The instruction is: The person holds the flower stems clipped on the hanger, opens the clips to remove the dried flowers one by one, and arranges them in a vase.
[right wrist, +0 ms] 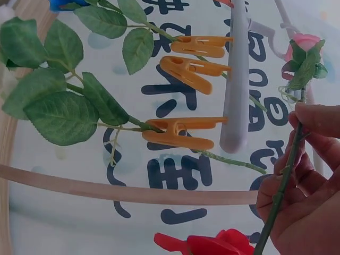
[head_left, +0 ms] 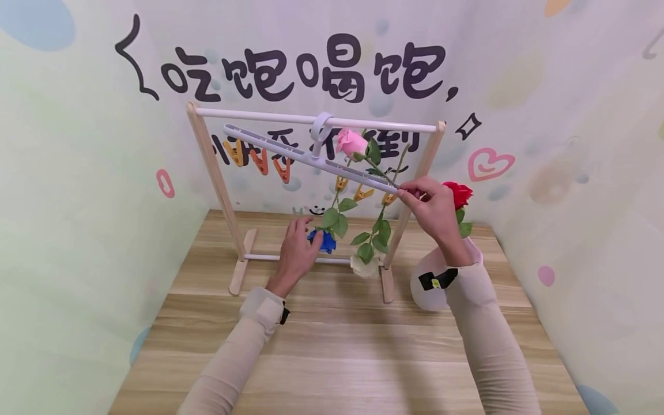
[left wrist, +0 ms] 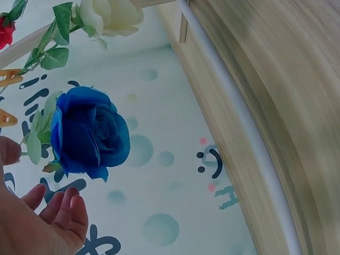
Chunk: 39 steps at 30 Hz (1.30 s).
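My right hand pinches the green stem of a pink rose between thumb and fingers, near the right end of a grey hanger. The bloom points up and left, in front of the rack's top bar. Beside a blue rose is my left hand, its fingers loosely bent and apart; whether the thumb touches the flower I cannot tell. The blue rose and a white rose hang bloom down by their stems from yellow clothespins on the hanger. One yellow clothespin between them holds no stem.
The hanger hooks over the white top bar of a wooden rack. Orange clothespins hang at its left. A red rose stands in a white vase at the right, behind the right forearm, on the wooden table.
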Each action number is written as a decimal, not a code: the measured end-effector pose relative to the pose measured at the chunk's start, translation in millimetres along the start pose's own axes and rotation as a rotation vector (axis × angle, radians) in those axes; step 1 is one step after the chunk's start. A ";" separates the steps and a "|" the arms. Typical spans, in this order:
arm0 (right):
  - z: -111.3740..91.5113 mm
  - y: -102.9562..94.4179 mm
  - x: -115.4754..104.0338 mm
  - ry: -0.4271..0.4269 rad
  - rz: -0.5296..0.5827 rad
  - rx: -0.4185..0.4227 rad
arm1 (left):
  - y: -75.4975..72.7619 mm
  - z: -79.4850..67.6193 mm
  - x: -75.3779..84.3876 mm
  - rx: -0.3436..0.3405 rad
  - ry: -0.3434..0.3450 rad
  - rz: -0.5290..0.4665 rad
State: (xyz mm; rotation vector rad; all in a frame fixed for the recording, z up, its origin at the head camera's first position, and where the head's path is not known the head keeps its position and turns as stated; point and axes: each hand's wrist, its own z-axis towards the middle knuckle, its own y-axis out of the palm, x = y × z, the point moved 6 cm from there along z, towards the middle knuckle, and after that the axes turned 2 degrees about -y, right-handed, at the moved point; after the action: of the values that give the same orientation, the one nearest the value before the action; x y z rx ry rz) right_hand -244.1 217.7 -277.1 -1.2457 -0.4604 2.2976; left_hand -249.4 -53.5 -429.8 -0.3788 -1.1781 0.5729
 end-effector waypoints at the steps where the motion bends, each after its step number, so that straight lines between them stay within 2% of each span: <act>1: 0.5 -1.6 0.3 0.004 -0.001 0.003 | 0.9 1.4 0.7 -0.006 0.001 -0.002; 9: 4.0 -10.9 0.5 0.004 0.013 0.046 | 11.3 11.0 6.8 -0.055 0.024 0.007; 17: 5.4 -18.1 -0.7 0.027 0.005 0.052 | 18.0 18.6 12.0 -0.078 0.013 0.026; 30: 6.0 -29.4 1.9 -0.007 0.010 0.077 | 27.5 23.8 7.5 -0.098 -0.021 0.007; 39: 6.0 -38.2 3.8 0.003 0.034 0.106 | 28.7 25.0 10.2 -0.103 0.004 0.022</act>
State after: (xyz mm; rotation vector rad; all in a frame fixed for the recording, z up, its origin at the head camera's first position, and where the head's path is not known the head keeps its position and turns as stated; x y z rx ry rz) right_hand -241.4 251.0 -257.4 -1.2135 -0.3147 2.3161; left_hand -276.5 -24.9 -429.6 -0.4816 -1.2035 0.5315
